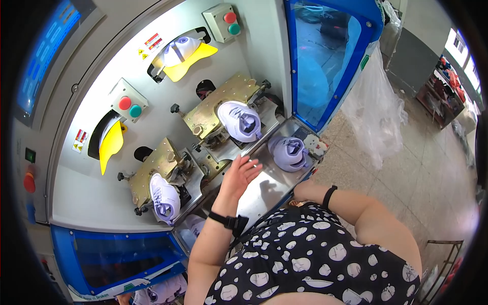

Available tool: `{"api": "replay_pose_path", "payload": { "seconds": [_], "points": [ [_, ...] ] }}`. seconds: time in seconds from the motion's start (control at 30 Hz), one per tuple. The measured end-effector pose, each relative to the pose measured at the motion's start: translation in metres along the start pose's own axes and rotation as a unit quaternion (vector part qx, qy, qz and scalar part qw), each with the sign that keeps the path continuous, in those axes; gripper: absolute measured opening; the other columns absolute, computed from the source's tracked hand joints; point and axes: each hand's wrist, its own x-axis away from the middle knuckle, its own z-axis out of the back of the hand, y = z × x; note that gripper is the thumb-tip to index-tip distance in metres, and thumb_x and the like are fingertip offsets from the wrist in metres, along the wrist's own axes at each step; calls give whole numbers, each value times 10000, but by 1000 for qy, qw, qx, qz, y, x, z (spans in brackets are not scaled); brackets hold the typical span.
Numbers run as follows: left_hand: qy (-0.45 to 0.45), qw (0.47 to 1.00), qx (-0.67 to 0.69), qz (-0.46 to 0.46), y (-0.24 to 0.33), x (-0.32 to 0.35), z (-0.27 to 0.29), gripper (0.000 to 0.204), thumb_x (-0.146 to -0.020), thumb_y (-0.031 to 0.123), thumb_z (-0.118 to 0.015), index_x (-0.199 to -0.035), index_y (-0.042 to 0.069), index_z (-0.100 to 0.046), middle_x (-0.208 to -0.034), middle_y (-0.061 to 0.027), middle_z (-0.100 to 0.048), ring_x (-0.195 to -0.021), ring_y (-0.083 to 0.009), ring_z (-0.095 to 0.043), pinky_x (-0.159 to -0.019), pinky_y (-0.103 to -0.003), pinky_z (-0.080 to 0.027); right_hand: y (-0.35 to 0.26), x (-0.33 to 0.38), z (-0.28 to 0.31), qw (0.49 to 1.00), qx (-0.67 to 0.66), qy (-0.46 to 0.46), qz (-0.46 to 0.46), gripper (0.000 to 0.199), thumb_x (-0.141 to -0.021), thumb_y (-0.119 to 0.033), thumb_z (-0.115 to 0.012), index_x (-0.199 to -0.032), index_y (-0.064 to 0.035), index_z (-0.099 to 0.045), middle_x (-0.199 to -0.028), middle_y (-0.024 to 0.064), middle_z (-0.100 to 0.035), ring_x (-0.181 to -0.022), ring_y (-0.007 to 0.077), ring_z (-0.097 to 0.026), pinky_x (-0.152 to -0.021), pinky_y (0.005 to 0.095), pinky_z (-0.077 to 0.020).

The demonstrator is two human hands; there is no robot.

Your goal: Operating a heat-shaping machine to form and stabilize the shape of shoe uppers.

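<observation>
My left hand [241,176] is raised over the metal ledge of a machine, fingers stretched out and holding nothing. My right hand [305,190] rests low by the ledge's front edge, close to my body; its fingers are hidden. Nearest to it, a lavender sneaker [288,154] stands on the ledge. A pale lavender sneaker [235,121] sits at the right brass-coloured fixture [223,104], beyond my left hand. Another pale sneaker [164,199] sits at the left fixture [155,165]. Behind my left forearm, a further sneaker [195,224] shows only in part.
Two yellow flaps [190,62] hang at wall openings, a pale shoe behind the upper one. Red and green buttons sit on control boxes [221,23]. Blue-framed doors [333,66] flank the machine. Clear plastic sheeting [375,109] hangs at right. More shoes [161,292] lie at lower left.
</observation>
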Motion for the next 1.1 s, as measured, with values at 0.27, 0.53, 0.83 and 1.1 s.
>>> {"api": "replay_pose_path", "payload": {
  "seconds": [0.27, 0.53, 0.83, 1.1],
  "points": [
    [44, 994, 84, -62, 25, -54, -57, 555, -903, 381, -622, -1211, -53, -463, -1168, -202, -547, -1112, -354, -569, -994, -427, -449, 10, 4, -18, 990, -80, 116, 29, 216, -776, -185, -615, -884, -39, -733, -923, 165, -707, -858, 316, -695, -700, 446, -555],
    [91, 989, 108, -40, 33, -59, -61, 525, -889, 334, -645, -1187, -62, -471, -1118, -193, -565, -1045, -344, -603, -911, -413, -506, 19, 1, -21, 983, -124, 131, 39, 266, -790, -247, -612, -880, -22, -721, -927, 181, -701, -857, 321, -693, -712, 424, -558],
    [104, 992, 43, -52, 27, -48, -53, 493, -868, 343, -605, -1111, -75, -507, -952, -190, -625, -886, -316, -668, -739, -367, -562, 5, 38, 31, 985, -50, 31, 160, 395, -871, -431, -557, -856, -72, -720, -859, 101, -711, -838, 273, -687, -718, 414, -537],
    [145, 988, -38, -46, 29, -47, -44, 521, -885, 399, -592, -1187, -13, -487, -1054, -164, -650, -880, -300, -670, -710, -365, -558, 41, 58, 77, 980, -68, -136, 131, 293, -801, -252, -554, -912, -23, -698, -828, 177, -695, -768, 302, -684, -680, 410, -531]
  ]
}}
